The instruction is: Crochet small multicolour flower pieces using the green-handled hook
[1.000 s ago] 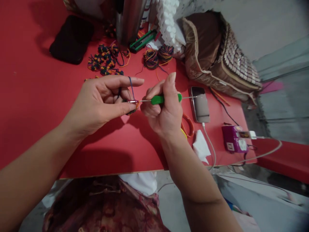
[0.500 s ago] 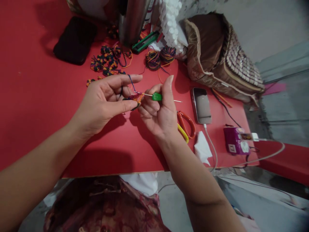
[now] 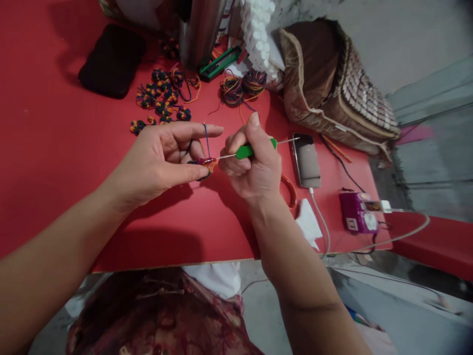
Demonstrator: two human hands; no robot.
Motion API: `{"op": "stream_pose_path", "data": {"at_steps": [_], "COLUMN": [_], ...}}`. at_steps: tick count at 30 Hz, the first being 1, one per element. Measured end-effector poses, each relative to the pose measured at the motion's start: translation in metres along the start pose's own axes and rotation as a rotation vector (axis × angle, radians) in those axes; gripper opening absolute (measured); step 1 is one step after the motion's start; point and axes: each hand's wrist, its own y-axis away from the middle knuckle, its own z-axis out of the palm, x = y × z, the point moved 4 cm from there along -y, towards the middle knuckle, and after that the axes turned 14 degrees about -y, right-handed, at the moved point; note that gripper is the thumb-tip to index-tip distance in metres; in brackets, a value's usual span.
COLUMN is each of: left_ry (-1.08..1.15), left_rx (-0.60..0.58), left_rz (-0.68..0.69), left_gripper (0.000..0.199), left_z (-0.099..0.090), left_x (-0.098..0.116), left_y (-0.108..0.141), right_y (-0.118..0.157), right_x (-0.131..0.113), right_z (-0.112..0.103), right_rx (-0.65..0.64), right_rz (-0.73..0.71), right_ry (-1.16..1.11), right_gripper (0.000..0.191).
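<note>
My left hand (image 3: 158, 155) pinches a small multicoloured crochet piece (image 3: 210, 167) between thumb and fingers. A dark blue strand (image 3: 207, 140) runs from that piece up over its stretched index finger. My right hand (image 3: 254, 160) is closed round the green handle (image 3: 245, 152) of a thin metal hook, whose tip is at the top edge of the piece. The hook's other metal end sticks out to the right. Beyond my left hand lie several small crocheted pieces (image 3: 162, 93) and, right of them, two wound balls of mixed yarn (image 3: 232, 91).
Around the red table (image 3: 155, 241) are a black case (image 3: 113, 61), a metal cylinder (image 3: 201, 34), a green cutter (image 3: 220, 64), a brown bag (image 3: 314, 64), a phone (image 3: 307, 160) on a cable, orange-handled scissors (image 3: 290, 191), white tissue (image 3: 308, 222) and a purple adapter (image 3: 353, 212).
My right hand has turned and shifted slightly right, showing more of the green handle. The hook's tip has gone lower, into the piece's edge. The crochet piece sits slightly lower.
</note>
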Motion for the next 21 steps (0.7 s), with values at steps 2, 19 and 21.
{"op": "stream_pose_path", "data": {"at_steps": [2,19,21], "left_ry": [-0.009,-0.073,-0.095], "left_rx": [-0.007,0.048,0.068], "left_rz": [-0.005,0.007,0.010], "left_gripper": [0.052,0.049,0.050], "left_z": [0.000,0.003,0.003], "left_x": [0.001,0.006,0.004], "left_y": [0.000,0.004,0.005], "right_y": [-0.001,0.004,0.010], "right_x": [0.000,-0.008,-0.012], "right_z": [-0.003,-0.019,-0.016], "right_rx": [0.000,-0.045,-0.028], "right_rz": [-0.002,-0.294,-0.335], "right_ry": [0.027,0.121,0.155], "right_gripper": [0.076,0.069,0.064]}}
